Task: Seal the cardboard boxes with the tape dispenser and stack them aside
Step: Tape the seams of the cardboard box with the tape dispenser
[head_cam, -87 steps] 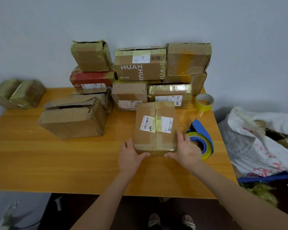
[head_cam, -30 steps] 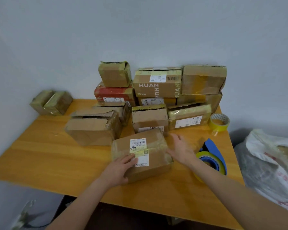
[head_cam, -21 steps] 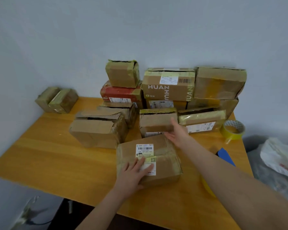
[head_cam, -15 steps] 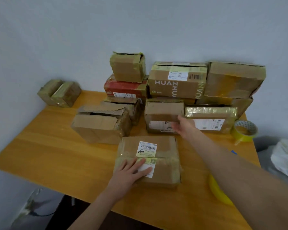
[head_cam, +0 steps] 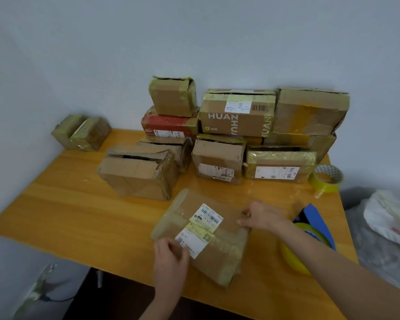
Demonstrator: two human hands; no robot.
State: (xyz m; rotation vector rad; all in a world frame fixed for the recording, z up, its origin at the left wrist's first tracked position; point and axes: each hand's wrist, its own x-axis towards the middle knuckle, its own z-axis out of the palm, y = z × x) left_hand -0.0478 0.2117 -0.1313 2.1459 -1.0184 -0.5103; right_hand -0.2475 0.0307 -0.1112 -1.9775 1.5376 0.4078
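A taped cardboard box (head_cam: 219,248) with white and yellow labels lies skewed near the front of the wooden table (head_cam: 74,215). My left hand (head_cam: 170,259) grips its near left corner, fingers curled over the top. My right hand (head_cam: 263,217) holds its far right edge. The blue tape dispenser (head_cam: 314,221) with a yellow tape roll lies on the table just right of the box, partly behind my right forearm.
Several taped boxes are stacked against the wall at the back (head_cam: 238,114). An opened box (head_cam: 136,176) sits left of centre, and a small box (head_cam: 81,132) at the far left corner. A loose tape roll (head_cam: 327,179) lies at the right edge. A white bag (head_cam: 390,218) sits off the table.
My right hand came back from the small box in the back row to the front box's right edge. The front box has turned askew, and my left hand shifted to its near corner.
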